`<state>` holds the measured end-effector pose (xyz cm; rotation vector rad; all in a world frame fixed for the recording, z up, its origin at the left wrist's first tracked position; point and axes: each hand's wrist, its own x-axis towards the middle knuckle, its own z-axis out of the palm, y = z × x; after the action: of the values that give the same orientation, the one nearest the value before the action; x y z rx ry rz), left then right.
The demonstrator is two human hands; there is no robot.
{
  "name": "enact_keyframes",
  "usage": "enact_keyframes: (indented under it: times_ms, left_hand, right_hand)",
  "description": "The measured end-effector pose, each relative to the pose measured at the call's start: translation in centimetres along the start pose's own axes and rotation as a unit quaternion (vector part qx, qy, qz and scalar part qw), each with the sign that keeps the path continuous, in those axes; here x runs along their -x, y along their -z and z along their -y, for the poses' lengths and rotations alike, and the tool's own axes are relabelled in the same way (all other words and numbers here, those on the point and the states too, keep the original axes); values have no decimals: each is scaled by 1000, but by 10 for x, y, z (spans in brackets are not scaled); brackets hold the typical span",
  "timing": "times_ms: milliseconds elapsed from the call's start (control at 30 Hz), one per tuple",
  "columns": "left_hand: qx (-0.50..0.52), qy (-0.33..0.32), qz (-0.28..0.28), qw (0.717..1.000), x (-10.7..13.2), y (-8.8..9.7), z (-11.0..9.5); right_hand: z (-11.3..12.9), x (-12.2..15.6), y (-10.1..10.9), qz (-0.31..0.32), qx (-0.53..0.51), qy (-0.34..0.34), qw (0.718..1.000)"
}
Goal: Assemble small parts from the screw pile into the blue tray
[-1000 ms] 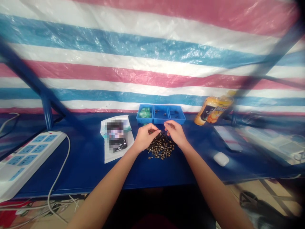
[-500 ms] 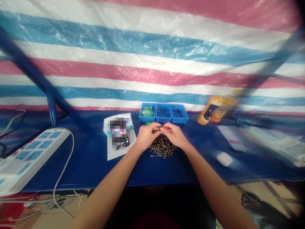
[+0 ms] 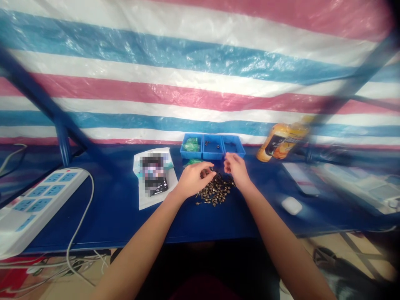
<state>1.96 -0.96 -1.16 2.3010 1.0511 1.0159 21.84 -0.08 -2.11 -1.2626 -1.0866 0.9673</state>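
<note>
A heap of small brass-coloured metal pieces with dark ends, like little screws or fittings, lies on the blue table. Over its left side is my left hand, thumb and fingers apart, with nothing clearly visible between them. My right hand hovers at the heap's upper right, just in front of the right-hand blue bin. Its fingers are curled together; whatever they hold, if anything, is too small to make out. Behind the heap stand three joined blue bins. The left one contains a green plastic bag, the middle one a few small pieces.
On the left, a phone rests on a white packet, beyond which is a power strip with its cable. To the right are orange bottles, a pale phone and a white earbud case. Striped sheeting hangs behind.
My hands were together at the fingertips above the heap. Now they are apart: the right has moved right and slightly up towards the bins, while the left stays over the heap with its thumb spread.
</note>
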Motion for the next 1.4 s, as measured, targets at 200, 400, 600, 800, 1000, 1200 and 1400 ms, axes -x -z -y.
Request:
enact_keyframes:
  times_ms: [200, 400, 600, 800, 1000, 1200, 1400]
  left_hand:
    - [-63, 21, -12, 998, -2, 3, 2]
    - [-76, 8, -13, 997, 0, 3, 7]
    - [-42, 15, 9, 999, -1, -3, 10]
    - [-40, 3, 28, 999, -1, -1, 5]
    - [-31, -2, 24, 999, -1, -1, 6]
    - [-33, 2, 20, 999, -1, -2, 7]
    - [-42, -8, 27, 999, -1, -1, 7]
  right_hand:
    - [-5, -9, 11, -89, 19, -42, 995]
    - [-2, 5, 7, 103, 313, 124, 936]
    - [-4, 13, 2, 179, 434, 162, 868]
    - [-8, 12, 2, 180, 441, 176, 861]
    - [-8, 15, -3, 158, 474, 160, 851]
    - [-5, 16, -5, 161, 495, 153, 840]
    - [-5, 16, -5, 158, 474, 154, 852]
